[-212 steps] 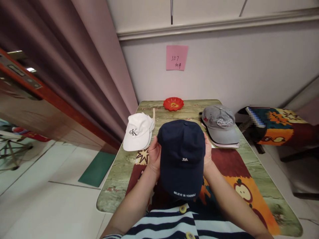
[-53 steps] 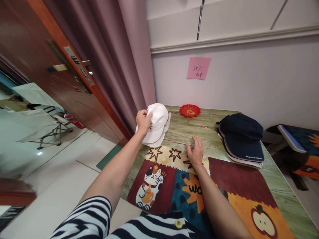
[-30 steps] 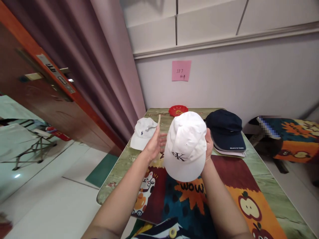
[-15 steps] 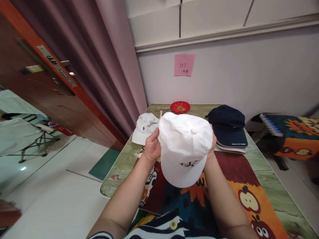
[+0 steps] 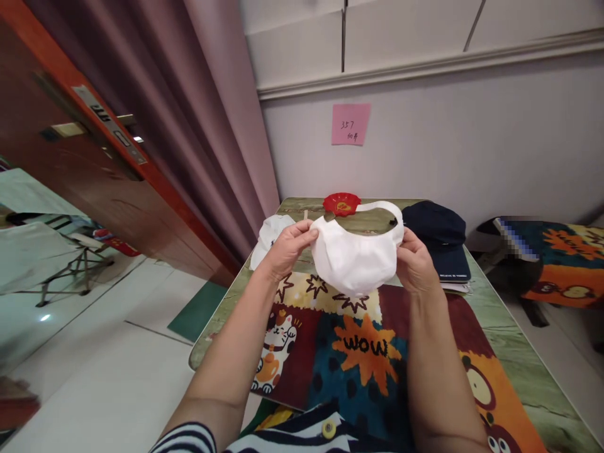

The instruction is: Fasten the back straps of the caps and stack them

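A white baseball cap (image 5: 356, 261) is held up above the table, its back and the strap's arched opening towards me; the brim and front logo are hidden. My left hand (image 5: 291, 246) pinches its left side between thumb and fingers. On the other side, my right hand (image 5: 415, 257) grips the cap's edge near the strap. Behind my left hand lies a second, pale cap (image 5: 265, 242), partly covered by that hand. To the right of my right hand, a navy cap (image 5: 436, 226) rests on a small stack of headwear.
A red scalloped dish (image 5: 336, 204) stands at the table's back. Under my arms spreads a colourful mat (image 5: 363, 352) printed with a cat and "WOW". A pink note (image 5: 351, 124) hangs on the wall. An open door (image 5: 94, 138) and curtain are at left.
The white cap has been turned round: its brim and logo faced me, and now its back and strap opening do. Both hands have shifted their hold to its back edges.
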The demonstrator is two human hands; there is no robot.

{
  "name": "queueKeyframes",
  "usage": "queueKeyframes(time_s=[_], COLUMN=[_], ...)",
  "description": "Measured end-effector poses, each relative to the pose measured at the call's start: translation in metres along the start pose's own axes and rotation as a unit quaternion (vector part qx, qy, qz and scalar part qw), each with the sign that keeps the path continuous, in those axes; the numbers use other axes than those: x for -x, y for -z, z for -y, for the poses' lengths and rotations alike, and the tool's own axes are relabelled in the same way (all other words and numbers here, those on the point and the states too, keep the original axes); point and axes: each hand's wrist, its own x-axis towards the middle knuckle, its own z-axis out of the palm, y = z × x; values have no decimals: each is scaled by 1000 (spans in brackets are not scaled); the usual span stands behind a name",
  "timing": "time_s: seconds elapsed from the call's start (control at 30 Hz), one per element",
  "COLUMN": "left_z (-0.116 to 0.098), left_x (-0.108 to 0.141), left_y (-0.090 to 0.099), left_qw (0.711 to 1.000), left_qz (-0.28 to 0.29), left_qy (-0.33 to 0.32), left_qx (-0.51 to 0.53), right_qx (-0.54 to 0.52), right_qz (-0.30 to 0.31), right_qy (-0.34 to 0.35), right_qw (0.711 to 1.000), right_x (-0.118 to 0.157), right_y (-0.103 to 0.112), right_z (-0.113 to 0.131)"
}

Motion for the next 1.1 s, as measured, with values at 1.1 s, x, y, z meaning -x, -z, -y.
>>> queueKeyframes(time_s=[1.1], left_z=[43], left_x=[37], left_y=[-35], left_qw=[992], left_qz=[-87], left_qy=[39], left_qx=[-88], right_qx=[325], right_qz=[64], right_qy=[38], right_qw=[943], right_x=[18], right_y=[-39], right_z=[26])
